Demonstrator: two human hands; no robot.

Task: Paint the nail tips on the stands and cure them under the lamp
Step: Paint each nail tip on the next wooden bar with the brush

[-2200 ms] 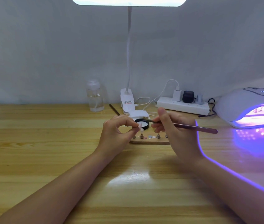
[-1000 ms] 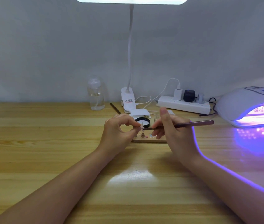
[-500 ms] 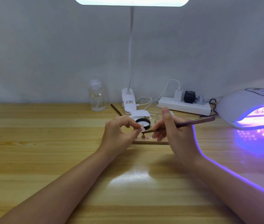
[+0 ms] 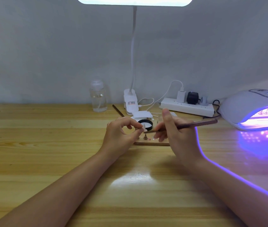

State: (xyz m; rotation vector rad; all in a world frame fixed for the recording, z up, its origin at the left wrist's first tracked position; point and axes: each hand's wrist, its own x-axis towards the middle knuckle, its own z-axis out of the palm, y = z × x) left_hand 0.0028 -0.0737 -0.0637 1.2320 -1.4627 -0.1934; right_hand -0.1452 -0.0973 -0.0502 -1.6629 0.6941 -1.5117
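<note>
My left hand (image 4: pixel 121 136) pinches a nail tip (image 4: pixel 144 128) on its little stand, held up just above the wooden base (image 4: pixel 148 143) at the middle of the counter (image 4: pixel 48 153). My right hand (image 4: pixel 176 133) grips the brush (image 4: pixel 195 124), whose long axis runs from far right down to the left, so the bristle end meets the tip right at my left fingertips (image 4: pixel 139 130). The tip lies between my two hands, nearer the left. Another stand (image 4: pixel 145 137) sits upright on the base just below. The curing lamp (image 4: pixel 253 108) glows well apart to the right, on my right hand's side, so I judge that the tip will have to travel that way once painted
</note>
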